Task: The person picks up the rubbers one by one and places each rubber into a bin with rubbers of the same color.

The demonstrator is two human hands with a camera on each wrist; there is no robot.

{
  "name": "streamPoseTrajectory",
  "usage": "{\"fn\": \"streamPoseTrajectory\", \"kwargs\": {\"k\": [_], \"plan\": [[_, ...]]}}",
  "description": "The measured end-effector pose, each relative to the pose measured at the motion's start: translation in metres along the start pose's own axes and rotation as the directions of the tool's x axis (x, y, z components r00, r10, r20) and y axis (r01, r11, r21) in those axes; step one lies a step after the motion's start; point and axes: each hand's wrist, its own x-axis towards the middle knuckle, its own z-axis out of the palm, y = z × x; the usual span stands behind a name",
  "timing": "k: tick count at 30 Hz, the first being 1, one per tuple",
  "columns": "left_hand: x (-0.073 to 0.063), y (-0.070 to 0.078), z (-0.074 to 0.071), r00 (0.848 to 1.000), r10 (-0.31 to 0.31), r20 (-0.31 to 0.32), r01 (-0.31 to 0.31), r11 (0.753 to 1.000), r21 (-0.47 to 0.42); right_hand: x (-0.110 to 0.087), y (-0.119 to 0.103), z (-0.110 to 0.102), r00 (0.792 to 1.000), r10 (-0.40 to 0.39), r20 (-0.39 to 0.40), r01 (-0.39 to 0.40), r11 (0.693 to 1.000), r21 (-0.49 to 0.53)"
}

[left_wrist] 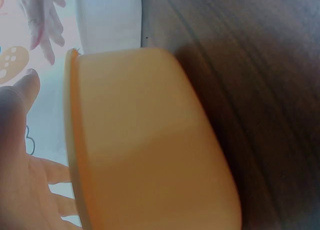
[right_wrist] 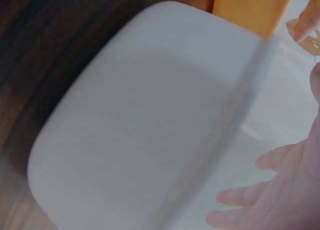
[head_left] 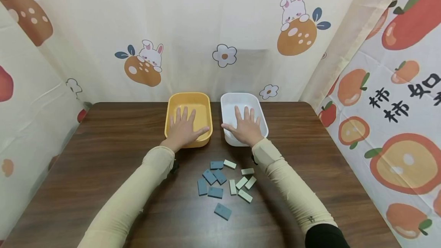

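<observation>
My left hand (head_left: 183, 129) is spread flat above the yellow bin (head_left: 205, 106), its fingers straight and holding nothing. Over the white bin (head_left: 227, 104) my right hand (head_left: 246, 128) is spread the same way, also holding nothing. In the left wrist view the yellow bin's outer wall (left_wrist: 145, 140) fills the middle, with the hand above its rim. The right wrist view shows the white bin's wall (right_wrist: 130, 105) and the fingers beyond its rim. Several dark blue-grey blocks (head_left: 215, 192) and several pale green blocks (head_left: 245, 196) lie on the table, nearer the body than the bins.
The two bins stand side by side at the far edge of the brown wooden table (head_left: 131, 133), with a narrow gap between them. A printed curtain (head_left: 193, 30) hangs behind, and another fruit-patterned cloth (head_left: 375, 163) borders the right side. One blue-grey block (head_left: 222, 211) lies apart at the front.
</observation>
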Motion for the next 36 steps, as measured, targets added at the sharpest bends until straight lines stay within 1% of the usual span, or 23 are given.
{"fn": "streamPoseTrajectory", "kwargs": {"k": [6,11,16,18,22,24,27,31,36], "plan": [[-0.004,0.002,-0.001,1.000,0.006,-0.003,-0.006,1.000,-0.007,-0.001,0.003,0.002,1.000,-0.005,0.005,0.005,1.000,0.002],[-0.005,0.005,-0.004,1.000,0.013,-0.014,-0.013,1.000,-0.004,-0.002,0.007,0.000,1.000,-0.011,-0.012,0.011,1.000,0.010],[-0.007,0.008,-0.004,1.000,0.019,-0.014,-0.019,1.000,0.009,-0.007,0.009,-0.004,1.000,-0.020,0.006,0.020,1.000,0.014],[-0.008,0.008,-0.005,1.000,0.016,-0.009,-0.015,1.000,0.013,-0.008,0.011,-0.005,1.000,-0.028,0.014,0.028,1.000,0.009],[-0.008,0.009,-0.007,1.000,0.012,-0.004,-0.012,1.000,0.009,-0.012,0.015,-0.009,0.999,-0.045,-0.002,0.045,0.999,-0.013],[-0.008,0.008,-0.009,1.000,0.006,-0.013,-0.006,1.000,0.002,-0.015,0.017,-0.011,0.998,-0.053,-0.018,0.053,0.998,-0.017],[-0.010,0.006,-0.013,0.999,-0.003,-0.033,0.003,1.000,-0.005,-0.020,0.019,-0.015,0.997,-0.070,-0.041,0.070,0.998,0.004],[-0.015,0.002,-0.018,0.997,-0.010,-0.071,0.009,1.000,-0.004,-0.029,0.022,-0.018,0.993,-0.097,-0.059,0.099,0.995,0.027],[-0.022,-0.004,-0.021,0.992,-0.024,-0.126,0.023,1.000,-0.016,-0.040,0.026,-0.017,0.987,-0.132,-0.091,0.135,0.991,0.028]]}}
